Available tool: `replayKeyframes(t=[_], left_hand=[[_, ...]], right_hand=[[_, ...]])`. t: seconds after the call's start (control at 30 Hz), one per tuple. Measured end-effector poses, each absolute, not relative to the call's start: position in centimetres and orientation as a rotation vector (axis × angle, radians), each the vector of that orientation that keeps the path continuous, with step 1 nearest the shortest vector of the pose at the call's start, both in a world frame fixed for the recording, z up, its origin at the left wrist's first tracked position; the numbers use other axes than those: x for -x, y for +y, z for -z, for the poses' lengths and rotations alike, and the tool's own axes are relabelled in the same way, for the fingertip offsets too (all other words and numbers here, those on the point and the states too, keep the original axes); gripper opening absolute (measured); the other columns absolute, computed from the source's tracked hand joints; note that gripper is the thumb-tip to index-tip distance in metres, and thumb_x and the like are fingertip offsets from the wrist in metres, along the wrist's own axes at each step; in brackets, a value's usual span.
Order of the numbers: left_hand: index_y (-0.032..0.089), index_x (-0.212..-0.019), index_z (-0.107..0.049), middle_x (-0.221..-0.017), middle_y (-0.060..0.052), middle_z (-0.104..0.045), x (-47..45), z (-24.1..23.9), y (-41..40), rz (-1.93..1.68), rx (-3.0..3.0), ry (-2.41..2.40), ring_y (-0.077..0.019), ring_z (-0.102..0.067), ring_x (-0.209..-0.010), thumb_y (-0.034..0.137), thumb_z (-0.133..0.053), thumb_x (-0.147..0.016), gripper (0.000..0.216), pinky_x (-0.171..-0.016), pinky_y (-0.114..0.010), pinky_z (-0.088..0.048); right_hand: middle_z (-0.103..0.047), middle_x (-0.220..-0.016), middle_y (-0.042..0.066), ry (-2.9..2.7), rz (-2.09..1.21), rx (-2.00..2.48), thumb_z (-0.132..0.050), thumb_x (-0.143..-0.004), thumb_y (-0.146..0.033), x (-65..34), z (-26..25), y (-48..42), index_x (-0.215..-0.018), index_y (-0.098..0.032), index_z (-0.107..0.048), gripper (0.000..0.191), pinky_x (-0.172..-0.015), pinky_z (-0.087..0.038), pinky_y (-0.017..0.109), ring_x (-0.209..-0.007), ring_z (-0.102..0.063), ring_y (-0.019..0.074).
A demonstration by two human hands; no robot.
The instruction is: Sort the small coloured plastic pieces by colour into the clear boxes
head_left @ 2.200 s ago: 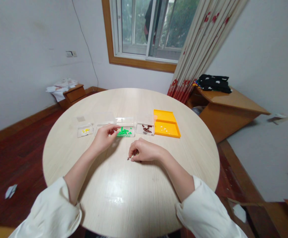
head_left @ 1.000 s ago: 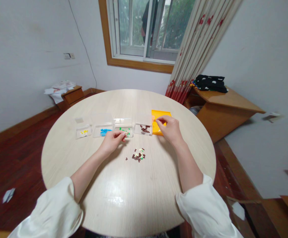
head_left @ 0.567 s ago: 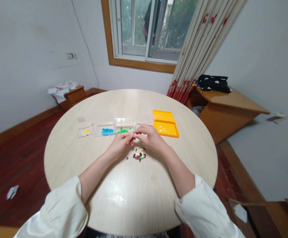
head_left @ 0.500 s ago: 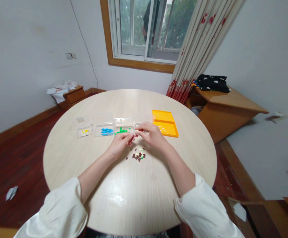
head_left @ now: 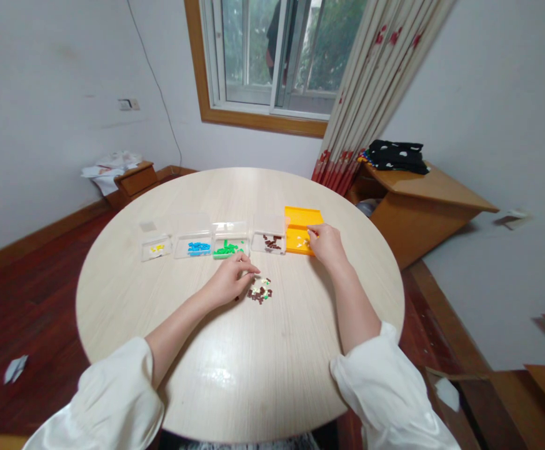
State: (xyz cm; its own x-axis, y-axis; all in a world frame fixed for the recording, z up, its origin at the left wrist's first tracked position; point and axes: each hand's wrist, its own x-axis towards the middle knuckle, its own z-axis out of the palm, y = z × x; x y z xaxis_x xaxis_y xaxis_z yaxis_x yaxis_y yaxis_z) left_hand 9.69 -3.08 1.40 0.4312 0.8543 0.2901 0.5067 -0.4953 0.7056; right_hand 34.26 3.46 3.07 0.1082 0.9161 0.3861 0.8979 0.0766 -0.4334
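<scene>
A small heap of mixed tiny pieces [head_left: 259, 291], mostly brown with some white and green, lies in the middle of the round table [head_left: 235, 350]. My left hand [head_left: 231, 281] rests beside the heap with its fingers curled in a pinch at the heap's edge. My right hand [head_left: 326, 244] reaches over the near corner of the yellow tray [head_left: 300, 229], fingertips pinched together; what they hold is too small to see. Behind the heap stand clear boxes in a row: yellow pieces [head_left: 154, 248], blue pieces [head_left: 197, 248], green pieces [head_left: 228, 249], brown pieces [head_left: 269, 242].
A low wooden cabinet [head_left: 422, 200] with dark folded cloth [head_left: 394, 156] stands right of the table, beside a curtain [head_left: 370, 81]. A small wooden stand with papers [head_left: 122, 175] sits at the left wall. Paper scraps lie on the red floor.
My right hand moved from meeting the left hand over the heap out to the yellow tray. My left hand dropped down to the heap's left edge.
</scene>
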Motion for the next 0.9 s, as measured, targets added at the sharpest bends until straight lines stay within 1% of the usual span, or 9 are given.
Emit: replayKeyframes(t=[0.1, 0.2, 0.27, 0.33, 0.4, 0.47, 0.57, 0.73, 0.9], left_hand=[[0.017, -0.08, -0.068, -0.084, -0.004, -0.055, -9.6, -1.4, -3.2, -0.824, -2.2, 1.126, -0.0172, -0.053, -0.086, 0.012, -0.053, -0.077, 0.017, -0.082, -0.035, -0.043], [0.017, -0.079, -0.069, -0.084, -0.004, -0.054, -9.6, -1.3, -3.2, -0.768, -2.226, 1.128, -0.0169, -0.053, -0.085, 0.011, -0.054, -0.075, 0.017, -0.082, -0.034, -0.043], [0.017, -0.077, -0.069, -0.084, -0.004, -0.054, -9.5, -1.2, -3.2, -0.732, -2.239, 1.122, -0.0168, -0.053, -0.085, 0.011, -0.054, -0.075, 0.016, -0.081, -0.032, -0.043], [0.017, -0.076, -0.068, -0.083, -0.004, -0.055, -9.4, -1.1, -3.2, -0.706, -2.245, 1.112, -0.0166, -0.053, -0.084, 0.012, -0.055, -0.075, 0.015, -0.079, -0.031, -0.043], [0.017, -0.075, -0.068, -0.082, -0.004, -0.055, -9.4, -1.1, -3.2, -0.697, -2.246, 1.105, -0.0163, -0.053, -0.082, 0.012, -0.054, -0.075, 0.014, -0.077, -0.03, -0.043], [0.017, -0.074, -0.068, -0.081, -0.004, -0.055, -9.4, -1.3, -3.2, -0.692, -2.25, 1.103, -0.0161, -0.053, -0.082, 0.012, -0.054, -0.076, 0.015, -0.076, -0.029, -0.042], [0.017, -0.074, -0.068, -0.08, -0.004, -0.055, -9.4, -1.6, -3.3, -0.686, -2.252, 1.113, -0.0164, -0.053, -0.081, 0.014, -0.053, -0.077, 0.015, -0.076, -0.029, -0.042], [0.016, -0.077, -0.068, -0.08, -0.005, -0.057, -9.2, -2.1, -3.1, -0.727, -2.25, 1.157, -0.0177, -0.052, -0.084, 0.018, -0.05, -0.08, 0.018, -0.079, -0.032, -0.041], [0.016, -0.084, -0.068, -0.084, -0.005, -0.056, -9.0, -1.9, -3.0, -0.692, -2.217, 1.179, -0.0183, -0.053, -0.086, 0.021, -0.06, -0.073, 0.015, -0.08, -0.033, -0.042]], right_hand=[[-0.069, -0.094, 0.016, -1.762, -0.1, 1.884, -0.05, -0.077, -0.01, -34.3, -3.3, 3.2, -0.097, -0.008, -0.069, 0.027, -0.084, -0.045, 0.036, -0.09, -0.063, 0.0255], [-0.068, -0.093, 0.017, -1.771, -0.192, 1.884, -0.053, -0.075, -0.01, -34.0, -4.0, 2.7, -0.092, -0.007, -0.07, 0.023, -0.081, -0.045, 0.036, -0.088, -0.063, 0.0255], [-0.069, -0.088, 0.014, -1.857, -0.352, 1.79, -0.055, -0.075, -0.012, -33.5, -4.6, 2.2, -0.084, -0.009, -0.071, 0.018, -0.076, -0.046, 0.032, -0.082, -0.063, 0.0219], [-0.069, -0.08, 0.009, -2.032, -0.613, 1.615, -0.055, -0.075, -0.013, -32.5, -5.3, 1.4, -0.078, -0.011, -0.07, 0.015, -0.068, -0.046, 0.027, -0.073, -0.062, 0.0168], [-0.068, -0.072, 0.005, -2.229, -0.881, 1.438, -0.057, -0.073, -0.014, -31.3, -5.7, 0.7, -0.078, -0.012, -0.07, 0.014, -0.061, -0.043, 0.022, -0.066, -0.059, 0.0126], [-0.065, -0.066, 0.002, -2.388, -1.044, 1.352, -0.058, -0.07, -0.012, -30.0, -5.8, -0.1, -0.079, -0.012, -0.07, 0.015, -0.055, -0.039, 0.019, -0.06, -0.055, 0.0095], [-0.059, -0.058, -0.002, -2.514, -1.118, 1.309, -0.057, -0.066, -0.006, -28.6, -5.7, -0.7, -0.081, -0.011, -0.07, 0.021, -0.052, -0.035, 0.018, -0.055, -0.047, 0.007], [-0.055, -0.057, -0.003, -2.553, -1.124, 1.317, -0.057, -0.064, -0.003, -28.1, -5.7, -0.9, -0.083, -0.01, -0.07, 0.024, -0.053, -0.033, 0.018, -0.055, -0.044, 0.0068], [-0.054, -0.056, -0.003, -2.569, -1.096, 1.334, -0.056, -0.064, -0.002, -28.3, -5.7, -0.8, -0.078, -0.01, -0.069, 0.021, -0.053, -0.033, 0.018, -0.054, -0.043, 0.0068]])
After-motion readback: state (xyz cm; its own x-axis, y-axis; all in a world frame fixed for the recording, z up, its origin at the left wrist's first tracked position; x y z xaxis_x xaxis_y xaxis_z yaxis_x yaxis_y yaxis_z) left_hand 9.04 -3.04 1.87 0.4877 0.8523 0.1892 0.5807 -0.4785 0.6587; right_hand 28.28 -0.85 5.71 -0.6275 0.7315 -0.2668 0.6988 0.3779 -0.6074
